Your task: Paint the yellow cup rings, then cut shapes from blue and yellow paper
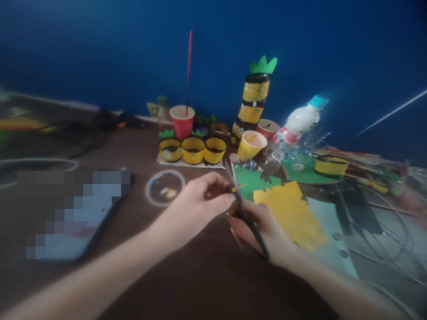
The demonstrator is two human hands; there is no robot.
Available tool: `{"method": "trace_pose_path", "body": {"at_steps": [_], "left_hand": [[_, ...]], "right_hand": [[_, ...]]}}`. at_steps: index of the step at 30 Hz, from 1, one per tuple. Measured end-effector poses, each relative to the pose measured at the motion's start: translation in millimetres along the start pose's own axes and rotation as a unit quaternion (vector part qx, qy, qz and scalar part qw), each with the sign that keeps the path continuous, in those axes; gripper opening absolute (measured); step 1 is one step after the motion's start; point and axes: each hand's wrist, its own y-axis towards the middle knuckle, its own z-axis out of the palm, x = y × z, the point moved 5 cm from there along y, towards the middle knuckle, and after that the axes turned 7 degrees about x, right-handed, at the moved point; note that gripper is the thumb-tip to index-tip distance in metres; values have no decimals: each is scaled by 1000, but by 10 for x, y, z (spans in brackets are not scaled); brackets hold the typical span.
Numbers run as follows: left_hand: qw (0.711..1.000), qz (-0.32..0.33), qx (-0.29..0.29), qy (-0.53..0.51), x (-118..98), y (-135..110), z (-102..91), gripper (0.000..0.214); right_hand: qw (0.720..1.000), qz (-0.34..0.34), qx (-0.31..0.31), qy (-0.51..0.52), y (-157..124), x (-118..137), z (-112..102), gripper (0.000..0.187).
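Observation:
My right hand (263, 233) is closed around the black handles of a pair of scissors (237, 189), whose blades point up and away from me. My left hand (200, 200) pinches a tiny dark and yellow scrap (231, 190) right at the blades. Both hands hover over a dark brown table (200, 275). Just past my right hand lie a yellow paper sheet (290, 213) and a green sheet (251, 180).
Three yellow rings with black bands (192, 150) stand in a row behind a clear ring (164, 187). A red cup (182, 121) holds a red stick. Further right stand a stacked yellow tower (253, 104), a yellow cup (251, 145) and a tilted white bottle (298, 122). A blurred-out flat object (71, 213) lies left.

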Motion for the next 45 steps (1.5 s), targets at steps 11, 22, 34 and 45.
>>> {"method": "trace_pose_path", "body": {"at_steps": [11,22,34,45], "left_hand": [[1000,16,-4,13,9,8,-15,5],[1000,17,-14,-8,3,9,-21,6],[999,18,-33,25,-6,6,-50,11],[997,28,-34,56,-33,8,-67,9]], "right_hand": [[999,-16,6,-51,-22,34,0,20],[999,-21,0,-47,-24,11,-2,19],[999,-21,1,-45,-15,19,-5,18],[1000,5,3,-19,-18,-6,3,18]]}}
